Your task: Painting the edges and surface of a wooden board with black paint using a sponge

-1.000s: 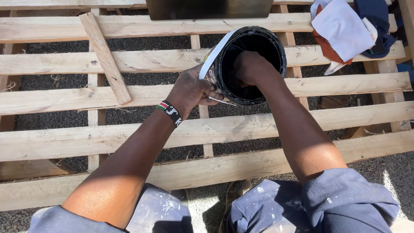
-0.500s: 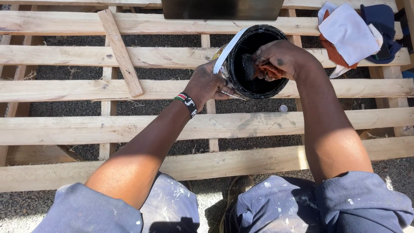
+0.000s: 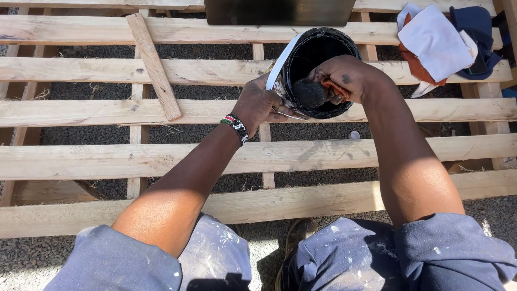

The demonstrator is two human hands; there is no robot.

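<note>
Both hands work the round black paint bucket [image 3: 318,70] tilted over the pale wooden slat frame [image 3: 161,161] — left hand [image 3: 258,102] clasps its side, while right hand [image 3: 344,78] has lifted to the rim, fist closed on a black-soaked sponge [image 3: 311,92] — loaded, apparently.

Wooden slat frame [image 3: 107,161] — loose plank [image 3: 153,64], cloths [image 3: 436,43] on it.
</note>
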